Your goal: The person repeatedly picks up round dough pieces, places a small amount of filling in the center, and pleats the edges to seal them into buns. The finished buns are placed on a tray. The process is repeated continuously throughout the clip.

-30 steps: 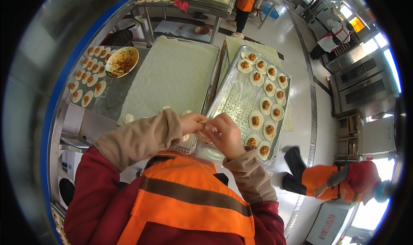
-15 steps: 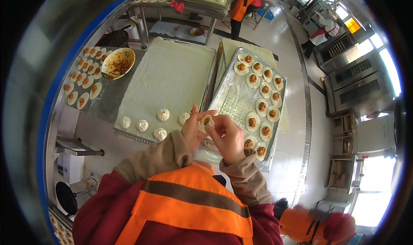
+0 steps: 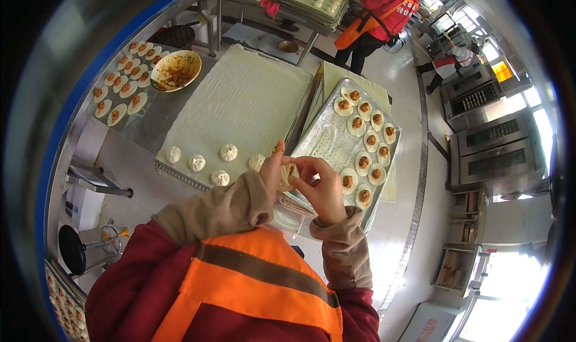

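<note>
Between my two hands is a filled bun (image 3: 288, 177), its dough partly gathered, with brown filling showing at the top. My left hand (image 3: 273, 167) cups it from the left side, thumb up. On its right, the fingers of my right hand (image 3: 321, 186) pinch the dough's edge. Several pleated white buns (image 3: 228, 152) sit along the near edge of a cloth-lined tray (image 3: 234, 96) to the left. To the right, a metal tray (image 3: 318, 147) carries several flat dough rounds (image 3: 356, 124) topped with filling, mostly along its right side.
A bowl of filling (image 3: 176, 71) stands at the far left beside more topped dough rounds (image 3: 127, 89). A person in an orange apron (image 3: 390, 6) stands at the far table, another person (image 3: 447, 66) near the ovens (image 3: 498, 147). A round stool (image 3: 72, 250) is at lower left.
The dough is drawn further up around the filling in my hands. My view has shifted, showing more of the far person; the orange-clad figure at lower right has left the view.
</note>
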A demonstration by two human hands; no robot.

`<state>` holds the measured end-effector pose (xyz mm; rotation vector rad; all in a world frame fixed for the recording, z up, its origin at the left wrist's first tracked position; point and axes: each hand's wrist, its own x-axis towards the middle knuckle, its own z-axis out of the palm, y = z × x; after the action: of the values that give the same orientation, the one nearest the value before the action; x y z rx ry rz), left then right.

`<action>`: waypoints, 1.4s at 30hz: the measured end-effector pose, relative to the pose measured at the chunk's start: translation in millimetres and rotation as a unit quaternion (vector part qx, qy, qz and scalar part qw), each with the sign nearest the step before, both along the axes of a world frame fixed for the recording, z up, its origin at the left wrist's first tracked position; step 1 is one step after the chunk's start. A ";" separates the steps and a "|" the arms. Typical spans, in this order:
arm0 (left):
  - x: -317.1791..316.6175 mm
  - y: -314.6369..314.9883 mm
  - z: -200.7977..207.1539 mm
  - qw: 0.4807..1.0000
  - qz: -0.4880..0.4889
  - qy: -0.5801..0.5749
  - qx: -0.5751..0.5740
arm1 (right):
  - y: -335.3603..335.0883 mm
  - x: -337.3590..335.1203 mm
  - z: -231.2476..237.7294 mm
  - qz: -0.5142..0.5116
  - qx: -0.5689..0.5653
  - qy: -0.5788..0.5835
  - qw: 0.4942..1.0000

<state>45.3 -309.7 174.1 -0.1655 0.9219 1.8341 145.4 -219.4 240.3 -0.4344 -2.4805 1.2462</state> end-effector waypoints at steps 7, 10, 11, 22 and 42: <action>-11.6 -14.5 -11.6 0.991 -0.114 0.021 -0.063 | -1.6 2.2 8.8 0.129 0.136 0.004 0.982; -15.0 -17.0 -11.3 0.987 -0.131 0.043 -0.084 | -0.5 -3.1 10.2 0.131 0.089 -0.015 0.987; -14.7 -16.4 -9.4 0.986 -0.130 0.057 -0.082 | 1.0 -6.4 11.0 0.113 0.042 -0.037 0.992; -26.6 -33.7 -5.3 0.959 -0.269 0.087 0.012 | -17.9 -3.0 28.1 0.188 0.290 0.069 0.936; 3.3 -37.8 0.2 0.988 -0.150 -0.010 0.021 | -30.5 25.0 12.5 0.016 -0.054 -0.100 0.993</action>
<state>48.6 -347.5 174.3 -0.0172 0.8443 1.5675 170.4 -250.0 252.9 -0.5755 -2.6015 1.4183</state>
